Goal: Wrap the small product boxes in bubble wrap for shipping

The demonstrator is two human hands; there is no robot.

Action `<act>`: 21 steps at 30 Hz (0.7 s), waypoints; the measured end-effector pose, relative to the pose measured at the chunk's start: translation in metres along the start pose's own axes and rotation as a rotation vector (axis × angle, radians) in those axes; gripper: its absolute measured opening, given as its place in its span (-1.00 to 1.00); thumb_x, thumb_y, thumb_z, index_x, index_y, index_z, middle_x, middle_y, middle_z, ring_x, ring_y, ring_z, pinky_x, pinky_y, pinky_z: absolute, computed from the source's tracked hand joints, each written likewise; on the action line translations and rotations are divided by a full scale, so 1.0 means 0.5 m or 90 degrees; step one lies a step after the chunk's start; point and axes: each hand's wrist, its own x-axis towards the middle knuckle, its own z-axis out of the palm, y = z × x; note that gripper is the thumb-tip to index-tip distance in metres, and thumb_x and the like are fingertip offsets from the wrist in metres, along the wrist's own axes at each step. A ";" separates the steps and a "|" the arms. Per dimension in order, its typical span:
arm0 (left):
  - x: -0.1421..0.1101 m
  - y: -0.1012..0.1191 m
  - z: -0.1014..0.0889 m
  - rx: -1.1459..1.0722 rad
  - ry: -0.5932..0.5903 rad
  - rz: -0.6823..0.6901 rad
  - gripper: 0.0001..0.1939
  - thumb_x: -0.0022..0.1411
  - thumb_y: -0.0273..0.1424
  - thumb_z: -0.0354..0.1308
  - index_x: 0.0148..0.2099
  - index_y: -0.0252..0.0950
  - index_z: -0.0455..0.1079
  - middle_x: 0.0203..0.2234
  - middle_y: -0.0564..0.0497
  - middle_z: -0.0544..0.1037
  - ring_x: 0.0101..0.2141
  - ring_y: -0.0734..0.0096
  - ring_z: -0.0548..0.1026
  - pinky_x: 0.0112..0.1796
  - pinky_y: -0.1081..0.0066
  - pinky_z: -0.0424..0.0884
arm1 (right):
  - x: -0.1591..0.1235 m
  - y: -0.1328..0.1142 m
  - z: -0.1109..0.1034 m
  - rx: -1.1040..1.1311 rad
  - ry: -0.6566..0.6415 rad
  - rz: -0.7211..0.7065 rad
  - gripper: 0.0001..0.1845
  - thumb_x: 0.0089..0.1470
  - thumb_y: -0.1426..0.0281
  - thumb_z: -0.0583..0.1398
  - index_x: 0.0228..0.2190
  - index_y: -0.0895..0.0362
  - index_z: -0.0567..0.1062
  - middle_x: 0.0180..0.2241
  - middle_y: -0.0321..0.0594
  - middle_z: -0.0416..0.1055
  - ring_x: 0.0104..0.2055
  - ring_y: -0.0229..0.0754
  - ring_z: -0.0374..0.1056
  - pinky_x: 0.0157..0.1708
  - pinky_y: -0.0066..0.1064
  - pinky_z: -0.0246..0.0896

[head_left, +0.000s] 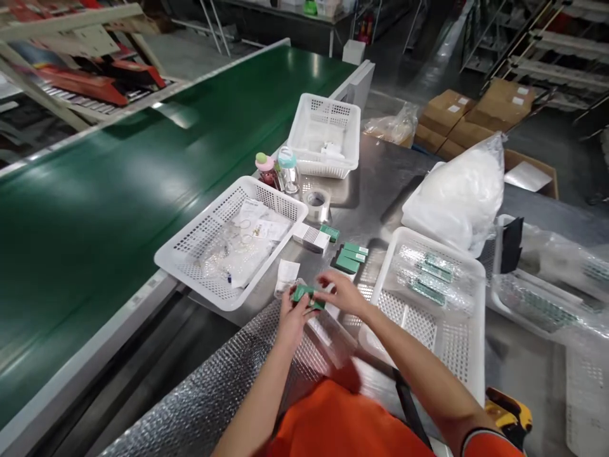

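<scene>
Over the front of the metal table, my left hand (292, 312) is closed around a small green box (302, 293). My right hand (346, 294) bends in from the right, its thumb and fingers at the right end of that box. Clear plastic wrap (328, 339) hangs just below my hands. Several more green boxes (351, 259) lie beyond my right hand, beside a white striped box (311, 238). A white paper slip (288, 271) lies to the left of my hands.
A white basket (190, 251) with bagged items sits left, another basket (428, 374) with bubble-wrapped green boxes right. A tape roll (316, 202), bottles (288, 170) and a far basket (352, 127) stand behind. Bubble wrap (209, 387) covers the front; a green conveyor (143, 171) runs left.
</scene>
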 end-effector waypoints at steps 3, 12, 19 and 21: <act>-0.010 0.010 -0.066 -0.034 0.014 -0.028 -0.27 -0.34 -0.14 0.55 -0.13 -0.17 0.28 -0.27 0.06 0.50 -0.35 0.37 0.52 -0.40 0.39 0.47 | 0.081 0.093 -0.044 -0.100 0.064 0.157 -0.71 0.23 0.43 0.15 -0.02 0.07 0.49 0.00 -0.07 0.46 -0.02 -0.04 0.40 -0.04 -0.25 0.32; -0.051 -0.076 -0.194 0.100 0.130 -0.107 -0.32 -0.23 -0.21 0.52 -0.03 -0.24 0.41 -0.29 -0.04 0.55 -0.33 0.26 0.55 -0.40 0.36 0.47 | 0.192 0.300 -0.048 -0.155 -0.055 0.235 -0.63 0.11 0.56 0.24 -0.03 0.12 0.54 -0.24 -0.02 0.49 -0.30 -0.20 0.44 -0.17 -0.21 0.30; 0.020 -0.145 -0.149 0.276 0.245 0.037 -0.57 -0.19 -0.63 0.41 -0.24 -0.23 0.40 -0.48 0.08 0.47 -0.39 0.33 0.48 -0.25 0.37 0.39 | 0.213 0.311 -0.055 -0.170 -0.061 0.254 -0.74 0.18 0.54 0.22 -0.08 0.17 0.52 -0.30 -0.04 0.46 -0.35 -0.22 0.43 -0.19 -0.21 0.29; 0.031 -0.157 -0.154 0.265 0.254 0.038 -0.62 -0.18 -0.62 0.41 -0.31 -0.22 0.38 -0.48 0.08 0.46 -0.35 0.31 0.49 -0.21 0.38 0.39 | 0.212 0.294 -0.064 -0.180 -0.035 0.285 -0.61 0.11 0.59 0.26 -0.01 0.15 0.48 -0.26 0.02 0.45 -0.31 -0.13 0.45 -0.17 -0.09 0.31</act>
